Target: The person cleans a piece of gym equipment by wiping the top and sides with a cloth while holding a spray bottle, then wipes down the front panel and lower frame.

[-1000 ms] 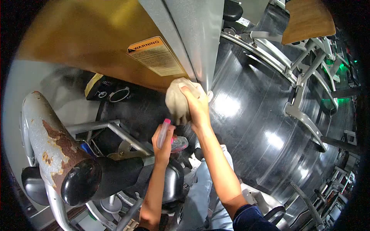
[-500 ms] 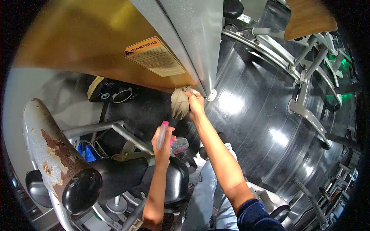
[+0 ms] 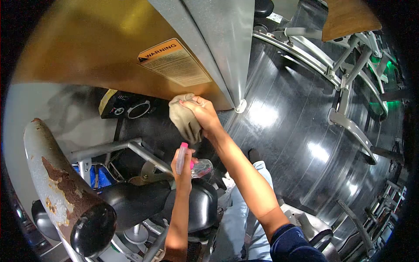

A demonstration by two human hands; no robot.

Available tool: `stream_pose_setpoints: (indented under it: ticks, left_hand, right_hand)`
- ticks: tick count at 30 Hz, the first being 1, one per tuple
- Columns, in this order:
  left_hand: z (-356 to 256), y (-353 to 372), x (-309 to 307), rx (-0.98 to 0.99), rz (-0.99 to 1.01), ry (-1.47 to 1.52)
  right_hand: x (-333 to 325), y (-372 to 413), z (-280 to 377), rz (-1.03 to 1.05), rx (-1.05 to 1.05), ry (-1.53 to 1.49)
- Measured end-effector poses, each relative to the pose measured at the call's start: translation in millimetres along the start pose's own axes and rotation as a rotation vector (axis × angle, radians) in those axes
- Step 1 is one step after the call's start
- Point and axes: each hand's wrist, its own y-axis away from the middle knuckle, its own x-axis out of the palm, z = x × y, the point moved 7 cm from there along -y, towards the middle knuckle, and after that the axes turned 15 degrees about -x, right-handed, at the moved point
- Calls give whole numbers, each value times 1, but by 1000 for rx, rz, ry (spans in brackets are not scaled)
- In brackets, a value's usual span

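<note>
My right hand [image 3: 203,114] is closed on a crumpled beige cloth [image 3: 184,117], close to the lower edge of a brown machine panel [image 3: 113,56]. The loose part of the cloth hangs down to the left of my fingers. Below it, my left hand [image 3: 184,168] grips a spray bottle [image 3: 201,168] with a pink nozzle tip and a clear body, tilted on its side. An orange and white warning label [image 3: 174,63] is stuck on the panel above the cloth. A grey metal upright [image 3: 222,43] borders the panel on the right.
At lower left stands a thick grey tube [image 3: 61,174] with peeling paint and a black end cap. A black padded seat [image 3: 198,205] sits beside my left forearm. Metal gym frames [image 3: 349,126] stand on the dark glossy floor [image 3: 288,144] at right.
My right hand has moved left along the panel's lower edge with the cloth, away from the corner by the upright. My left hand stays nearly in place with the spray bottle.
</note>
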Motion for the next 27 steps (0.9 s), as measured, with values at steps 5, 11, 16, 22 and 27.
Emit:
stream_pose_setpoints:
  ticks: [5,11,16,22,27]
  left_hand:
    - [10,-7,-4,16,9,-4]
    - [4,-10,-1,-14,35,-51]
    - [-4,-15,4,18,68,-101]
    - [-13,-27,18,35,139,-74]
    - [-19,-34,32,46,113,-15]
  right_hand:
    - [-79,-14,-60,-180,160,-38]
    - [-101,-23,-61,-146,70,276]
    - [-51,19,32,-108,-88,258]
    - [-148,3,-2,-398,-41,217]
    - [-163,-6,-12,-422,-60,448]
